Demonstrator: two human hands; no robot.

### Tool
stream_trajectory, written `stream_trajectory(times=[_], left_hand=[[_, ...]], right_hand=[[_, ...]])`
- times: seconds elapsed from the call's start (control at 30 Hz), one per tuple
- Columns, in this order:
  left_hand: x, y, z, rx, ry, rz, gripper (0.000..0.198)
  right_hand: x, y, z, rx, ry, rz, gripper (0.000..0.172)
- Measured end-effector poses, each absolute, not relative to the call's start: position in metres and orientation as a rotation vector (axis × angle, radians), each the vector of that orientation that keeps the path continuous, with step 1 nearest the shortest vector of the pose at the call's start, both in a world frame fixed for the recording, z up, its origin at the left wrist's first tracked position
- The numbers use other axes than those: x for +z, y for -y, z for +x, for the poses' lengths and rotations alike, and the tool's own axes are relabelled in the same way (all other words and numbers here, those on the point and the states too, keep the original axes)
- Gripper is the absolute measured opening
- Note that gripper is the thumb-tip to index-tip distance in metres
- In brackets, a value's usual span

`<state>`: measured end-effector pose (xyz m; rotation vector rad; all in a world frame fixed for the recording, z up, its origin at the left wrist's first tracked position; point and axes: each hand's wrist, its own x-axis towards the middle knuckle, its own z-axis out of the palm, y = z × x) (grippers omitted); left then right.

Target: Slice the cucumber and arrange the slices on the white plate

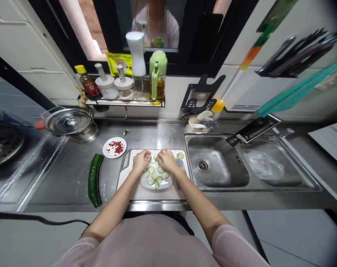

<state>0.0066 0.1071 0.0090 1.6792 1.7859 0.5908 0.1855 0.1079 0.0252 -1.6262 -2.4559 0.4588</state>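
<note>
A clear-rimmed plate (156, 184) lies on the white cutting board (129, 185). Thin, half-moon cucumber slices (151, 181) are spread over it. At the plate's far left edge is my left hand (141, 161), its fingers curled together; whatever is in them is too small to make out. My right hand (166, 160) pinches a cucumber slice at the far side of the plate, close to my left fingertips. A round cucumber piece (180, 155) sits at the board's far right corner. Beside it, part of a grey blade-like thing (179, 163) shows, partly hidden by my right arm.
Left of the board are a whole cucumber (95, 180) and a white dish (105, 149) of chopped red bits. A lidded steel pot (85, 131) stands further left. The double sink (221, 167) with its faucet (254, 129) is to the right. A shelf (124, 102) holds seasoning jars and bottles.
</note>
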Motion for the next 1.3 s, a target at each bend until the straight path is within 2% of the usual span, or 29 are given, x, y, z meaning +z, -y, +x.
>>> stream_trajectory(times=[0.27, 1.3], left_hand=[[0.002, -0.107, 0.024, 0.357, -1.831, 1.813, 0.013], [-0.002, -0.108, 0.035, 0.225, -1.863, 1.859, 0.013]], right_hand=[[0.013, -0.11, 0.182, 0.37, 2.584, -1.57, 0.024], [0.002, -0.113, 0.184, 0.319, 2.602, -1.607, 0.021]])
